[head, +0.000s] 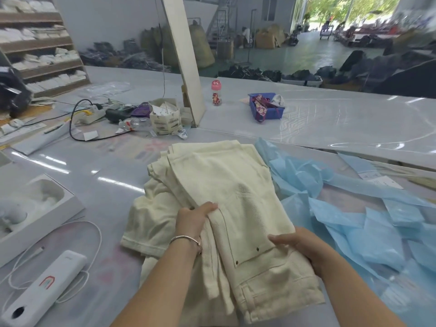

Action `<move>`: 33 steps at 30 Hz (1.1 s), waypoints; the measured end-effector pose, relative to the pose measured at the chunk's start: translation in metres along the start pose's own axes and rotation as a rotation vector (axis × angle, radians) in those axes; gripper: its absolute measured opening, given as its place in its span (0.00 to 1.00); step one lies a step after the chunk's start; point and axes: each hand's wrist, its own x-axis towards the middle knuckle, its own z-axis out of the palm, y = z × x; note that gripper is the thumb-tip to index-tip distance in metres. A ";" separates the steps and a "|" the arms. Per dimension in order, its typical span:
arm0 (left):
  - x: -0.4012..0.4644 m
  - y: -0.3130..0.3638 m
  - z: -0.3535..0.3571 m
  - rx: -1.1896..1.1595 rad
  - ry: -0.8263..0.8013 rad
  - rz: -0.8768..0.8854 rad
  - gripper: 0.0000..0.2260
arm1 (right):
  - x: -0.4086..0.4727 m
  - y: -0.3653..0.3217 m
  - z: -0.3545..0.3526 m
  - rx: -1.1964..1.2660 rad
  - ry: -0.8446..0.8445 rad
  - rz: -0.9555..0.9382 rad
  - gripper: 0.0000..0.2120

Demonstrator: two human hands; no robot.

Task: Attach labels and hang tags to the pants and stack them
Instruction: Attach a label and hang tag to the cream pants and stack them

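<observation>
A pile of cream pants [212, 166] lies on the table in front of me. The top pair [250, 208] is folded, with its back pocket and waistband nearest me. My left hand [194, 219] grips the folded left edge of that pair, fingers curled over the fabric. My right hand [299, 244] holds the right edge beside the pocket, thumb on top and fingers underneath. An open carton of hang tags [165, 116] stands farther back on the table.
Crumpled blue non-woven sheets [354, 208] lie to the right. At the left are a white power bank [44, 289] with its cable and a white box tray [35, 208]. Behind are a power strip [90, 114], a bottle [216, 93], a blue basket [266, 107] and a leaning board [186, 57].
</observation>
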 end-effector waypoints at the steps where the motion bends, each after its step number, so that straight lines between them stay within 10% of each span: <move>1: -0.008 0.006 -0.001 -0.081 -0.073 -0.051 0.08 | -0.005 0.002 -0.004 0.015 -0.043 -0.002 0.22; 7: -0.076 0.003 -0.041 -0.519 -0.598 0.154 0.13 | -0.050 0.021 -0.035 0.151 -0.350 -0.160 0.28; 21: -0.207 -0.056 -0.028 -0.510 -0.412 -0.034 0.09 | -0.168 0.138 -0.089 0.643 -0.601 -0.345 0.29; 25: -0.274 -0.056 0.002 -0.504 -0.466 0.070 0.14 | -0.215 0.151 -0.124 0.551 -0.375 -0.364 0.38; 33: -0.396 -0.158 0.068 -0.430 -0.615 -0.073 0.33 | -0.327 0.177 -0.261 0.715 -0.043 -0.606 0.23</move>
